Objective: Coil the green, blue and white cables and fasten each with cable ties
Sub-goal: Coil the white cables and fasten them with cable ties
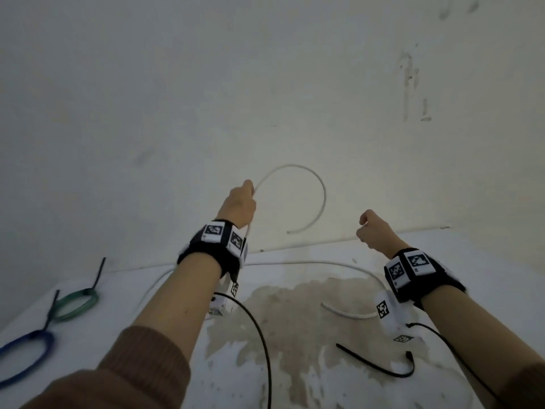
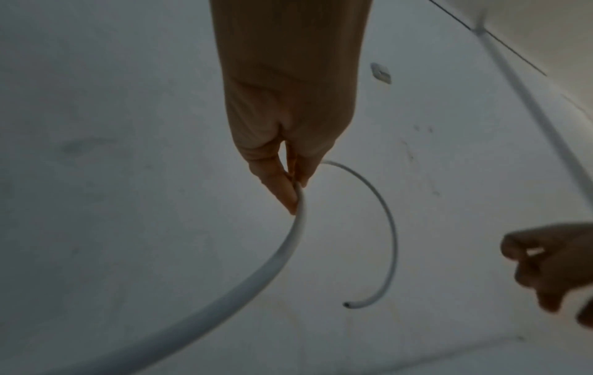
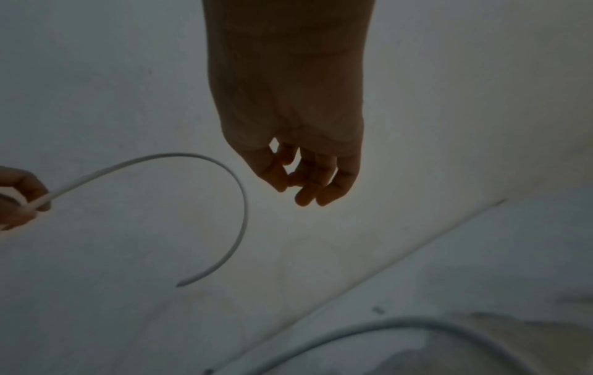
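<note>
My left hand [image 1: 250,187] [image 2: 296,192] is raised in front of the wall and pinches the white cable [image 1: 321,184] [image 2: 391,228] [image 3: 224,172] between thumb and fingers. Beyond the pinch the cable arcs right and down to a free end in the air. Its remainder trails down onto the table [image 1: 295,379] and curves past my right wrist. My right hand [image 1: 364,228] [image 3: 298,182] [image 2: 539,263] hovers to the right of the arc with fingers curled and nothing in them. A green coil [image 1: 76,304] and a blue coil [image 1: 26,355] lie at the left, each with a black tie round it.
A loose black cable tie [image 1: 377,364] lies on the table at the front right. Thin black wires [image 1: 262,335] hang from both wrist cameras across the table. The pale wall [image 1: 295,84] stands close behind the table's back edge.
</note>
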